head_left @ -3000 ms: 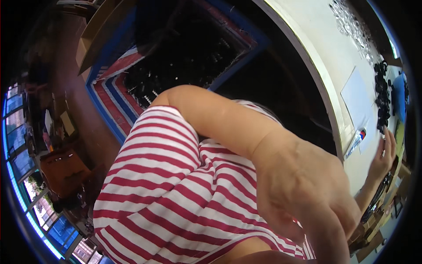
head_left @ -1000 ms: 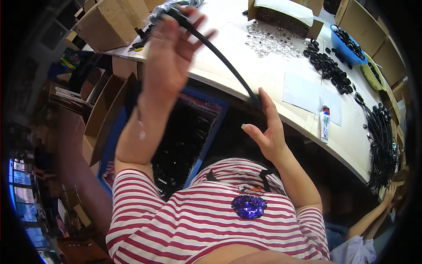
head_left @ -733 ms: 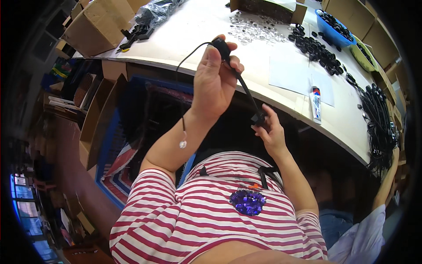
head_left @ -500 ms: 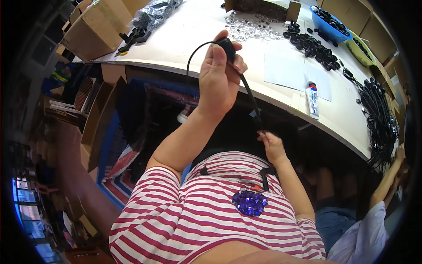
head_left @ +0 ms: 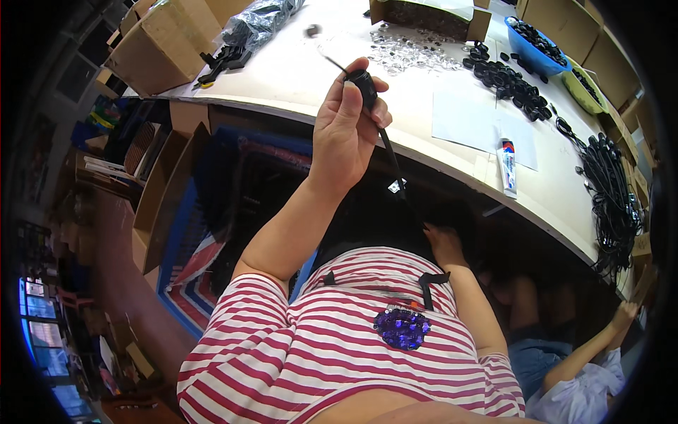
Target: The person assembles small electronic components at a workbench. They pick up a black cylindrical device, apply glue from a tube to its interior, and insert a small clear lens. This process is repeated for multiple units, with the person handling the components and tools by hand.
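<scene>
Raised over the table's near edge, my left hand (head_left: 347, 131) grips a black round-bodied piece (head_left: 363, 88) between thumb and fingers. A thin wire leaves its top and ends in a small, motion-blurred round tip (head_left: 313, 31) above the tabletop. From beneath the hand a black cable (head_left: 393, 157) runs down to the right, past a small shiny piece (head_left: 397, 185) below the table edge. Low in front of my striped shirt, in shadow, my right hand (head_left: 445, 247) is closed at the cable's lower end. Its fingertips are dark and partly hidden.
On the table (head_left: 395, 92) lie a white sheet (head_left: 462, 124), a tube (head_left: 508, 169), black rings (head_left: 505, 85), clear discs (head_left: 409, 53) and bundled cables (head_left: 607, 191). Blue (head_left: 537, 53) and green (head_left: 585, 92) bowls stand far right, a carton (head_left: 166, 49) left. Another person's arm (head_left: 593, 350) shows lower right.
The thin wire, which looped down left of my left hand, now swings up over the table. My right hand has moved lower and slightly right. The other person's arm has shifted downward.
</scene>
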